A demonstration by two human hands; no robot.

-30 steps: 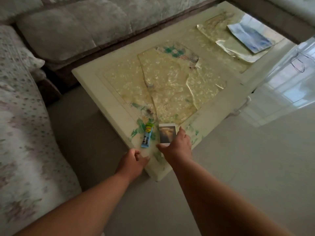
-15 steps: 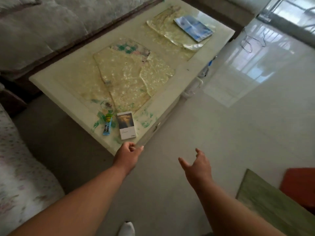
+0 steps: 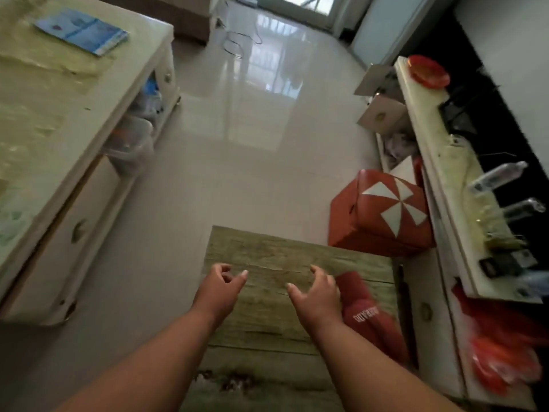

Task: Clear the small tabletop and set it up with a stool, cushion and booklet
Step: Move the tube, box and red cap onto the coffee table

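Observation:
A small wood-grain tabletop (image 3: 267, 254) lies below me in the middle of the view. My left hand (image 3: 219, 288) and my right hand (image 3: 316, 295) hover over it, fingers curled and apart, holding nothing. A red cloth item with white lettering (image 3: 368, 316) rests on the tabletop's right side, just right of my right hand. A blue booklet (image 3: 83, 31) lies on the big cream coffee table (image 3: 59, 114) at the upper left. An orange box-shaped stool with a white pinwheel mark (image 3: 383, 212) stands on the floor beyond the tabletop.
A long cream TV bench (image 3: 439, 173) runs along the right with bottles, a red plate (image 3: 427, 69) and cardboard boxes. Red plastic bags (image 3: 505, 358) sit at its near end. A cable (image 3: 240, 46) lies on the glossy floor at the far end.
My view has swung right from the coffee table to the small tabletop. My right hand left the card on the coffee table, and both hands now hover over the wood-grain top.

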